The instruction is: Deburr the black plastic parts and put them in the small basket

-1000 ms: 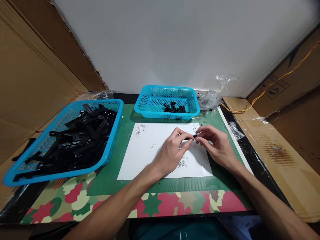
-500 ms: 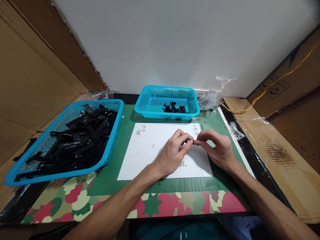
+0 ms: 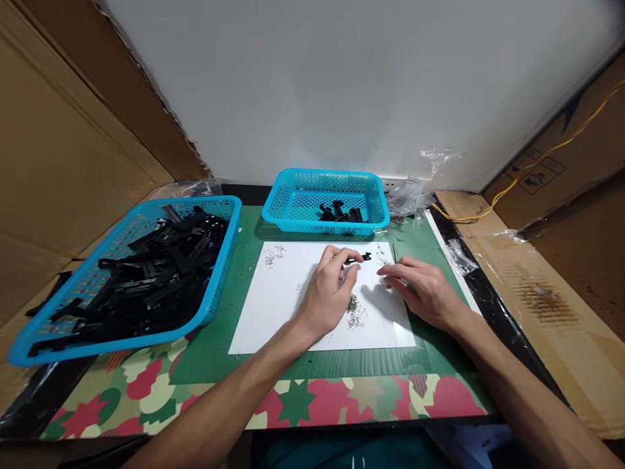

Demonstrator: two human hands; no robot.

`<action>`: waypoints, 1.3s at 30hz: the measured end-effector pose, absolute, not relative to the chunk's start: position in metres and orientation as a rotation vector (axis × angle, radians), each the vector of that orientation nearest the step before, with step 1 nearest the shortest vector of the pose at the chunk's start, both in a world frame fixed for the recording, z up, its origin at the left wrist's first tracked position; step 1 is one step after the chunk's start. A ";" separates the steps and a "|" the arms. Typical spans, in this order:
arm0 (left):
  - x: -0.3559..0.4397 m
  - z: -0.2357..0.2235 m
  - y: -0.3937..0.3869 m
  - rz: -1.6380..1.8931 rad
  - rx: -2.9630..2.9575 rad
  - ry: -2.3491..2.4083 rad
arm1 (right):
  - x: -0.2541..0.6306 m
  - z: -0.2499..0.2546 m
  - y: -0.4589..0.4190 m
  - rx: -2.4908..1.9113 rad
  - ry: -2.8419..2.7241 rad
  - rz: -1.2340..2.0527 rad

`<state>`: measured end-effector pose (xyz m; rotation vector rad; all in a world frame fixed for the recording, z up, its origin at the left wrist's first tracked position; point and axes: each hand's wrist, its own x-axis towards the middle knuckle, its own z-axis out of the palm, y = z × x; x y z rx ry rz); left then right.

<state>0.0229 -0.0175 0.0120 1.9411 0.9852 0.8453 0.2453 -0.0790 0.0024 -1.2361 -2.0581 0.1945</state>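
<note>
Your left hand (image 3: 328, 293) hides part of the black piece (image 3: 366, 256) by its fingers, the wire bits (image 3: 355, 318) are too small for you to make out singly, and the frame's edges cut off your forearms (image 3: 215, 417) and the yellow cable (image 3: 561, 144)

Left hand (image 3: 332, 286) at a black part (image 3: 366, 256), apparently holding it, over white paper (image 3: 278, 312)

A small-parts workshop.
Black parts (image 3: 166, 267) fill a basket (image 3: 225, 260) at nine o'clock; another basket (image 3: 303, 200) sits at twelve, cardboard (image 3: 586, 260) at three, wire bits (image 3: 354, 319) on paper (image 3: 283, 319) at six.
</note>
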 end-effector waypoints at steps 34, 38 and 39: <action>0.019 0.005 -0.013 0.931 1.955 1.018 | 0.253 -0.003 -0.024 -1.639 -1.742 0.666; 0.018 0.009 -0.012 0.917 1.921 0.994 | 0.250 0.005 -0.033 -1.512 -1.655 0.770; 0.018 0.010 -0.012 0.914 1.917 0.974 | 0.248 0.007 -0.036 -1.467 -1.624 0.806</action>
